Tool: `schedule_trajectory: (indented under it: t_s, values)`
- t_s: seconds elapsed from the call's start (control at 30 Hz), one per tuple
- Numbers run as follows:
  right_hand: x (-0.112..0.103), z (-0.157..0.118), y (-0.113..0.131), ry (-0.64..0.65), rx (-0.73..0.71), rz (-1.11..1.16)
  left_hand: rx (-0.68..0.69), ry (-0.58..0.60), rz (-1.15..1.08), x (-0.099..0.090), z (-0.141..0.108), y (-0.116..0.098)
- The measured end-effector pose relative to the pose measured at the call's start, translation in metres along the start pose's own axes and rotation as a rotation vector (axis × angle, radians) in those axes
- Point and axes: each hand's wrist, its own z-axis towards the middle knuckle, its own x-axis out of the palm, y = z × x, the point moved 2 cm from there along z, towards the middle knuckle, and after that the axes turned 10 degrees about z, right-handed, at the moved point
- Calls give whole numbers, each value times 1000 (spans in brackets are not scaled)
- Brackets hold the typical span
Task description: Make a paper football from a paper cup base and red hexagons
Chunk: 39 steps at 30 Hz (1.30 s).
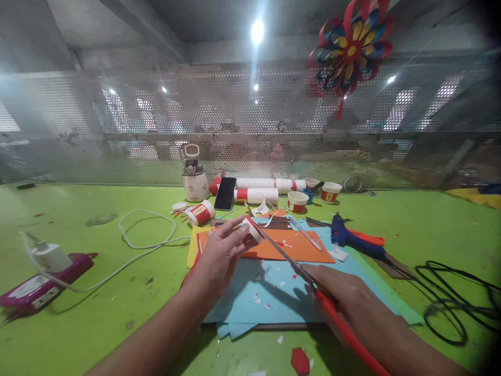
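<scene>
Pinched between the fingers and thumb of my left hand is a cut piece of a paper cup, white with a red edge. My right hand grips a pair of scissors with red handles. The blades point up and left, their tips at the red edge of the cup piece; whether they are biting into it I cannot tell. Both hands are over blue sheets and an orange sheet, which carry small white and red scraps.
Behind the sheets lie a tipped paper cup, a phone, stacked cups and a bottle. A blue glue gun with a black cord is at right. A purple power strip sits at left.
</scene>
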Motion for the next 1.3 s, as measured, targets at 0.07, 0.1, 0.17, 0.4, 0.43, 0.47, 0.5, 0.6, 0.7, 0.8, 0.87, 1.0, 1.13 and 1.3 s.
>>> schedule_trajectory:
  t_s: [0.07, 0.1, 0.17, 0.4, 0.43, 0.47, 0.5, 0.6, 0.7, 0.8, 0.87, 1.0, 1.13, 1.3]
  values:
    - [-1, 0, 1, 18, 18, 21, 11, -15, 7, 1, -1, 0]
    - [-2, 0, 2, 23, 26, 31, 15, -19, 9, 1, -1, 1]
    - [-3, -1, 3, 28, 38, 50, 19, -28, 12, 1, -2, 1]
    - [-3, -1, 5, 34, 50, 72, 16, -32, 26, 1, -1, 3]
    - [-2, -1, 5, 31, 46, 68, 12, -33, 26, 1, -2, 3]
    - [-2, -1, 5, 27, 42, 64, 8, -32, 27, 1, -2, 3]
    - [-2, 0, 4, 23, 38, 59, 6, -32, 27, 1, -2, 3]
    - [0, 1, 3, 22, 24, 54, 10, -32, 27, 1, -3, 2]
    - [0, 1, 3, 20, 23, 70, 19, -26, 21, 2, -4, 1]
    - [-1, 0, 5, 18, 26, 81, 14, -19, 13, 2, -4, 1]
    - [-2, -2, 5, 17, 31, 87, 11, -20, 14, 2, -3, 1]
    - [-2, -3, 4, 12, 26, 83, 27, -26, 29, 0, -2, 2]
    - [1, -2, -1, 6, 12, 27, 28, -5, 54, -2, 0, 2]
    - [3, 0, -6, 15, 2, -27, 53, -9, 62, -4, 3, 4]
